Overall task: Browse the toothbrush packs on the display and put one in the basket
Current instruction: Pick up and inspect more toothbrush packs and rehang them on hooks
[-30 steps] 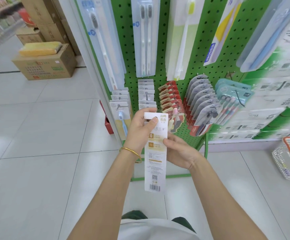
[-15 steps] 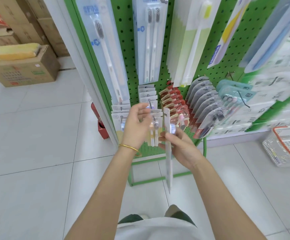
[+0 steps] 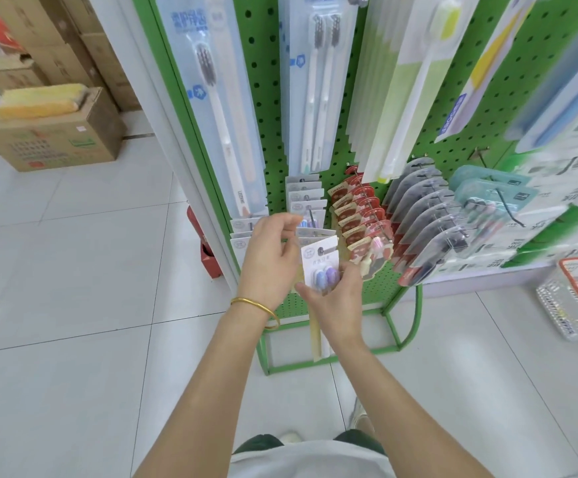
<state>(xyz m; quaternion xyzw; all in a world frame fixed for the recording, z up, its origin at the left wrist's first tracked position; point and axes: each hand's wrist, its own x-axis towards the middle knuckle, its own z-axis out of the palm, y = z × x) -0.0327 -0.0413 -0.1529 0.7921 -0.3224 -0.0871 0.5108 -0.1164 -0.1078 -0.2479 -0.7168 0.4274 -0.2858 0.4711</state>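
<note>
From the head view, I see my right hand (image 3: 336, 302) low in front of the green pegboard display (image 3: 263, 98). Its fingers and thumb are curled round the toothbrush pack (image 3: 318, 256), pinching it just below the two purple brush heads. The pack stands upright and is turned slightly. Its white header card sits against the row of similar white packs (image 3: 306, 196) hanging on the hook, and its long lower end shows beneath my wrist.

My left hand (image 3: 269, 262) is raised just left of the pack with its fingers bent. The fingertips are close to the hanging cards, but I cannot tell whether they grip anything. A gold bracelet (image 3: 256, 305) sits on that wrist.

To the right of the pack hang red packs (image 3: 360, 215), then clear grey ones (image 3: 425, 215), then teal ones (image 3: 487, 191). The basket (image 3: 556, 313), white mesh with an orange rim, stands on the floor at the far right, well apart from the pack. A cardboard box (image 3: 56, 139) rests on the tiles at the left.
</note>
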